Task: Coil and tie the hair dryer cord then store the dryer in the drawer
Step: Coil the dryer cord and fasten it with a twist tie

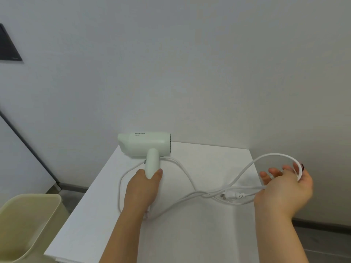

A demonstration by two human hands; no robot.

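Note:
A pale green hair dryer lies on the white cabinet top, its nozzle pointing left. My left hand grips the lower end of its handle. The white cord runs loose across the top in wide curves, with the plug lying near the right side. My right hand is palm up at the right edge, fingers spread, with a loop of cord draped round the thumb side and strands passing across the palm.
A cream plastic bin stands on the floor at the lower left. The white wall rises right behind the cabinet. A dark panel hangs on the wall at the far left. No drawer is in view.

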